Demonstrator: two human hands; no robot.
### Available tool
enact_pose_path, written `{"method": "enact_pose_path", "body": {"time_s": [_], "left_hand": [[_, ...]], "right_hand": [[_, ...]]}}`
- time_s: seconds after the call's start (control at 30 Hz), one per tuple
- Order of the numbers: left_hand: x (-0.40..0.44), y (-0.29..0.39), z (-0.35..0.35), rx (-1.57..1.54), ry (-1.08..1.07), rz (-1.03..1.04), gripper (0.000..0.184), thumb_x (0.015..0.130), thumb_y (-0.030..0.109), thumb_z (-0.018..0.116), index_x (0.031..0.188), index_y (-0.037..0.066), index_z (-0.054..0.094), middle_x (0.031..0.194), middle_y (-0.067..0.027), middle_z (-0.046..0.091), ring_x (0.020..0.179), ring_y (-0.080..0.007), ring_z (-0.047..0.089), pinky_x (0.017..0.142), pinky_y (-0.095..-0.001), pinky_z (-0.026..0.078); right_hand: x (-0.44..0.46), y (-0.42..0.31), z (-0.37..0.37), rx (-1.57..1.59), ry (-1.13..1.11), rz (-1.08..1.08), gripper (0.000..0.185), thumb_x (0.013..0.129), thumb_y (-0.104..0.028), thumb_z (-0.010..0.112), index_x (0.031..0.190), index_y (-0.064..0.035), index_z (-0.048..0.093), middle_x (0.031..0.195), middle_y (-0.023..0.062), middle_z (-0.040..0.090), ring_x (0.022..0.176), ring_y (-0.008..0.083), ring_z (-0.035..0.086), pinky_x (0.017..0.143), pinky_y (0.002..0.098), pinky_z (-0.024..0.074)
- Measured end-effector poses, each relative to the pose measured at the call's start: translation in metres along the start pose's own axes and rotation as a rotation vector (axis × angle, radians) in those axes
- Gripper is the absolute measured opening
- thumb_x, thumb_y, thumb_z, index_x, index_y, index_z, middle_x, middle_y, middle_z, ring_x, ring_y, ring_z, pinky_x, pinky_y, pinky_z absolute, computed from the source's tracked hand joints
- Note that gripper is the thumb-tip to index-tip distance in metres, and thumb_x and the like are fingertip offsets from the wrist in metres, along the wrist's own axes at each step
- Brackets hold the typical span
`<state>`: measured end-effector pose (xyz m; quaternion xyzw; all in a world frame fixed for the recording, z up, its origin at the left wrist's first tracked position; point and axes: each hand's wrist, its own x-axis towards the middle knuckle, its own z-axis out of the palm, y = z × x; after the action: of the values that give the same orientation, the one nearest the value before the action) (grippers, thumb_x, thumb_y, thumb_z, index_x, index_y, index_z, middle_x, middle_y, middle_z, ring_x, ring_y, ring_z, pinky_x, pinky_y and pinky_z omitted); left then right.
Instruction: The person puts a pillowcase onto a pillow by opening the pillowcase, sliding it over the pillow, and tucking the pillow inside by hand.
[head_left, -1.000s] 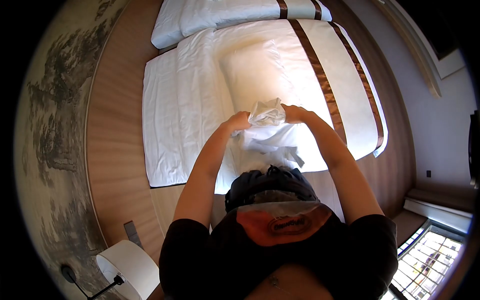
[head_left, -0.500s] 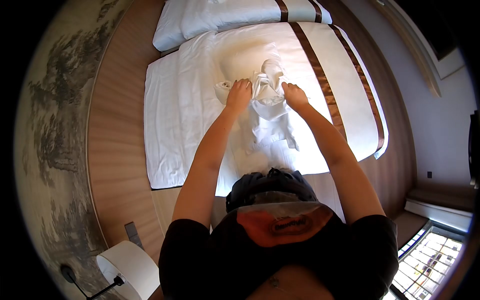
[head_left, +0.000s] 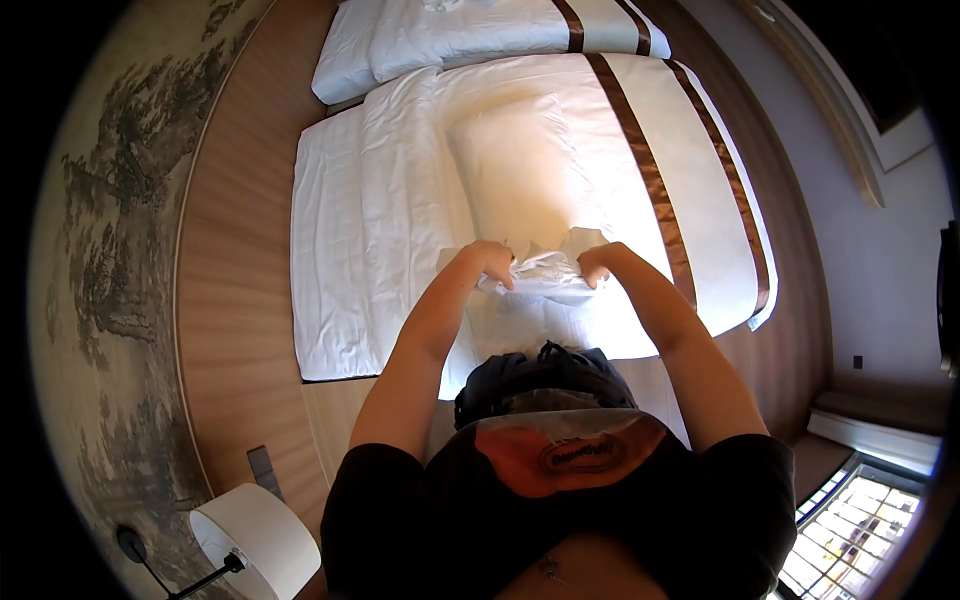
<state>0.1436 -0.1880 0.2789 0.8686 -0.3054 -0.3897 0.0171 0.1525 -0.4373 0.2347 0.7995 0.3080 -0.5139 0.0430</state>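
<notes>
On the near bed lies a white pillow (head_left: pixel 515 170), its near end reaching toward my hands. A white pillowcase (head_left: pixel 545 278) is bunched between my hands at that end. My left hand (head_left: pixel 490 262) is closed on the pillowcase's left side. On the right side, my right hand (head_left: pixel 600 264) grips its edge with bent fingers. Folds hide where the pillow ends and the cloth begins, so I cannot tell whether any of the pillow is inside.
The near bed (head_left: pixel 335 250) has white bedding and a cream runner (head_left: pixel 690 170) with brown bands. A second bed (head_left: pixel 430 35) stands beyond it. A wall lamp (head_left: pixel 260 540) is at lower left, a wooden headboard panel (head_left: pixel 230 250) at left, and a window (head_left: pixel 850 530) at lower right.
Both hands have moved toward my body with the pillowcase, from the middle of the bed to its near part. More of the pillow shows now.
</notes>
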Motion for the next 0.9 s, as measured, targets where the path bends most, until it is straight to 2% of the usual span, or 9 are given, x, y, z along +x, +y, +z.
{"method": "enact_pose_path", "body": {"time_s": [0.03, 0.13, 0.2, 0.33, 0.4, 0.47, 0.6, 0.73, 0.9], "left_hand": [[0.005, 0.0, 0.009, -0.036, -0.103, -0.013, 0.054, 0.06, 0.044, 0.071, 0.1, 0.008, 0.065, 0.096, -0.0137, 0.065, 0.086, -0.0291, 0.062, 0.075, -0.0386, 0.049], [0.01, 0.003, 0.015, -0.134, -0.362, -0.073, 0.051, 0.061, 0.038, 0.071, 0.102, 0.008, 0.066, 0.107, -0.0137, 0.062, 0.096, -0.0293, 0.06, 0.078, -0.0384, 0.048], [-0.001, 0.012, 0.005, -0.203, -0.489, -0.141, 0.049, 0.062, 0.033, 0.069, 0.104, 0.007, 0.065, 0.111, -0.0134, 0.061, 0.097, -0.0297, 0.059, 0.08, -0.0381, 0.047], [0.027, -0.018, 0.013, -0.143, -0.261, -0.212, 0.044, 0.064, 0.024, 0.064, 0.104, 0.007, 0.064, 0.111, -0.0134, 0.06, 0.098, -0.0288, 0.059, 0.081, -0.0385, 0.048], [0.039, -0.032, -0.006, -0.118, -0.044, -0.247, 0.04, 0.067, 0.02, 0.06, 0.104, 0.007, 0.064, 0.11, -0.0139, 0.061, 0.1, -0.0289, 0.059, 0.081, -0.0382, 0.048], [0.041, -0.042, -0.05, -0.093, 0.253, -0.381, 0.034, 0.07, 0.016, 0.056, 0.103, 0.008, 0.064, 0.107, -0.0142, 0.062, 0.099, -0.0299, 0.059, 0.081, -0.0392, 0.048], [0.026, -0.066, -0.157, 0.078, 1.232, -0.431, 0.018, 0.07, 0.009, 0.053, 0.087, 0.005, 0.059, 0.084, -0.013, 0.064, 0.082, -0.0322, 0.061, 0.072, -0.0407, 0.049], [-0.008, -0.065, -0.227, 0.284, 1.658, -0.348, 0.022, 0.069, 0.008, 0.057, 0.091, 0.006, 0.056, 0.098, -0.0086, 0.058, 0.096, -0.0279, 0.053, 0.082, -0.0366, 0.043], [0.028, -0.097, -0.199, 0.351, 1.542, -0.096, 0.028, 0.073, 0.007, 0.054, 0.1, 0.002, 0.052, 0.103, -0.0116, 0.053, 0.1, -0.0282, 0.05, 0.083, -0.0383, 0.041]], "right_hand": [[0.003, -0.001, 0.007, -0.051, -0.013, -0.043, 0.026, 0.057, -0.019, 0.068, 0.074, 0.0012, 0.067, 0.079, 0.0155, 0.064, 0.071, 0.0216, 0.061, 0.058, 0.0352, 0.0474], [0.025, 0.015, 0.022, 0.144, -0.336, 0.007, 0.028, 0.059, -0.023, 0.069, 0.078, -0.0022, 0.068, 0.081, 0.0086, 0.061, 0.072, 0.0172, 0.056, 0.056, 0.0301, 0.0431], [0.038, 0.026, 0.031, 0.324, -0.314, 0.019, 0.028, 0.059, -0.023, 0.069, 0.079, -0.0038, 0.069, 0.08, 0.0079, 0.061, 0.068, 0.0181, 0.056, 0.055, 0.0314, 0.0428], [0.023, 0.023, -0.005, 0.286, 0.027, 0.195, 0.029, 0.059, -0.023, 0.068, 0.081, -0.0038, 0.069, 0.083, 0.0089, 0.065, 0.068, 0.0217, 0.059, 0.058, 0.0353, 0.0456], [0.014, 0.028, -0.038, 0.165, 0.181, 0.296, 0.031, 0.064, -0.018, 0.063, 0.091, -0.0032, 0.067, 0.096, 0.0145, 0.065, 0.086, 0.0274, 0.063, 0.07, 0.0383, 0.0501], [-0.016, 0.018, -0.08, 0.33, 0.598, 0.521, 0.032, 0.08, -0.016, 0.049, 0.109, -0.0107, 0.06, 0.111, 0.0113, 0.061, 0.105, 0.0245, 0.058, 0.084, 0.0406, 0.0458], [-0.043, 0.033, -0.173, 0.408, 1.462, 0.511, 0.019, 0.077, -0.01, 0.051, 0.095, -0.0107, 0.056, 0.09, 0.0099, 0.063, 0.09, 0.0303, 0.06, 0.072, 0.0442, 0.047], [-0.075, 0.034, -0.237, 0.141, 2.173, 0.302, 0.019, 0.075, -0.011, 0.056, 0.094, -0.0108, 0.053, 0.099, 0.0073, 0.057, 0.088, 0.0281, 0.055, 0.071, 0.0423, 0.0442], [-0.049, 0.076, -0.214, -0.137, 1.888, 0.279, 0.026, 0.076, -0.012, 0.055, 0.102, -0.0101, 0.05, 0.111, 0.008, 0.052, 0.101, 0.0253, 0.051, 0.081, 0.0394, 0.039]]}}
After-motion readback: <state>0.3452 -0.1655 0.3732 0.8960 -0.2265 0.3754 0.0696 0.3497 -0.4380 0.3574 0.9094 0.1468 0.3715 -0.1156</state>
